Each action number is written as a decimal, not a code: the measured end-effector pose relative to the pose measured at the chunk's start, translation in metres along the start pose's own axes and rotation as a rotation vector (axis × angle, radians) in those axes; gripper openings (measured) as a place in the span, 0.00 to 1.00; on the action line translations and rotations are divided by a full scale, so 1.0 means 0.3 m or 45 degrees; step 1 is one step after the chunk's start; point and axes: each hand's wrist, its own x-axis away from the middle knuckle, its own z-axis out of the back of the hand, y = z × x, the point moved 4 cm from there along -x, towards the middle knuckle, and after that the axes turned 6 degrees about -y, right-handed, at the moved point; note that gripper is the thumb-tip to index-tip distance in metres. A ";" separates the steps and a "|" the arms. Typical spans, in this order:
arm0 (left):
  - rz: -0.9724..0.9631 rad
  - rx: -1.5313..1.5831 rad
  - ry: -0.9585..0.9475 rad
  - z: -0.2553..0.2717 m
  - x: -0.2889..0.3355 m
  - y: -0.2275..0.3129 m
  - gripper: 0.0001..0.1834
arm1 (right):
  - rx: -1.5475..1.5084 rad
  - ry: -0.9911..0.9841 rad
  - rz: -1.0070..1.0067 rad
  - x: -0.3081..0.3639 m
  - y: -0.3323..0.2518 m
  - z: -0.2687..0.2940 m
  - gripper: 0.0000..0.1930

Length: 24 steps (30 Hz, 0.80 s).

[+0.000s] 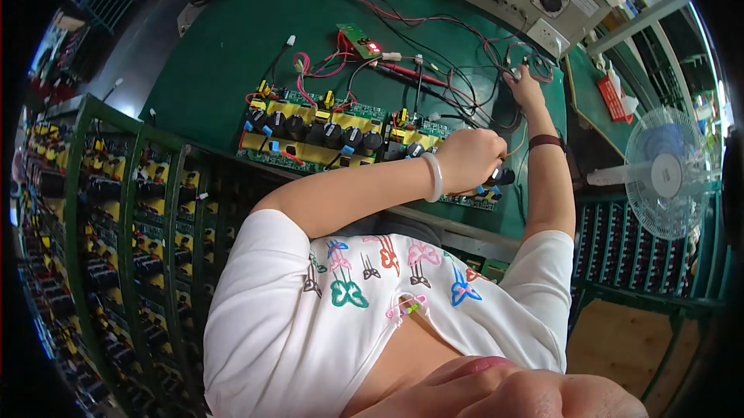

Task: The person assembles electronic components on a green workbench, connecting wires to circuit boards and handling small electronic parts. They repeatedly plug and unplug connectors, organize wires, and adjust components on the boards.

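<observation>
A long green circuit board (333,135) lies on the green work table, crowded with black cylindrical capacitors, yellow-wrapped parts and small blue pieces. Over its right part my left hand (471,160) is closed; what its fingers hold is hidden, and a thin yellowish wire (518,146) shows beside them. Farther to the right, my right hand (527,88) reaches out among the cables, fingertips pinched together on a small whitish piece (517,74) too small to name. A small green board with a lit red display (360,42) lies behind the long board, joined to it by wires.
Red and black leads (442,26) run across the table's back. A grey panel with knobs and a socket (545,33) borders the far side. A white fan (665,174) stands at the right. Green racks (143,193) full of similar boards are at the left.
</observation>
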 end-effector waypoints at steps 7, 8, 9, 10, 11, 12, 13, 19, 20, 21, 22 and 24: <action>0.126 -0.256 -0.008 0.037 -0.007 -0.057 0.08 | -0.038 -0.001 0.033 -0.076 0.067 -0.065 0.30; 0.121 -0.343 0.002 0.053 -0.008 -0.062 0.08 | -0.086 0.023 0.065 -0.072 0.059 -0.072 0.32; 0.108 -0.431 0.012 0.071 -0.014 -0.069 0.09 | -0.132 0.052 0.094 -0.074 0.066 -0.071 0.34; 0.093 -0.516 0.021 0.094 -0.025 -0.069 0.09 | -0.177 0.081 0.119 -0.072 0.074 -0.067 0.36; 0.163 -0.563 -0.046 0.114 -0.045 -0.078 0.09 | -0.197 0.083 0.061 -0.084 0.083 -0.063 0.40; 0.170 -0.533 -0.028 0.130 -0.062 -0.104 0.09 | -0.320 0.130 0.090 -0.096 0.081 -0.051 0.41; 0.173 -0.500 -0.011 0.147 -0.081 -0.129 0.10 | -0.441 0.178 0.114 -0.119 0.093 -0.037 0.42; -0.126 -0.373 0.376 0.299 0.045 -0.169 0.18 | -0.150 0.307 0.199 -0.069 -0.042 0.069 0.37; -0.123 -0.412 0.369 0.343 0.090 -0.167 0.20 | -0.244 0.268 0.315 -0.048 -0.071 0.078 0.35; -0.023 -0.424 0.348 0.403 0.141 -0.171 0.18 | -0.343 0.230 0.439 -0.024 -0.128 0.105 0.33; 0.072 -0.433 0.320 0.457 0.199 -0.183 0.17 | -0.441 0.192 0.554 0.007 -0.179 0.123 0.31; 0.266 -0.606 0.408 0.565 0.320 -0.244 0.13 | -0.632 -0.056 0.649 0.097 -0.328 0.128 0.19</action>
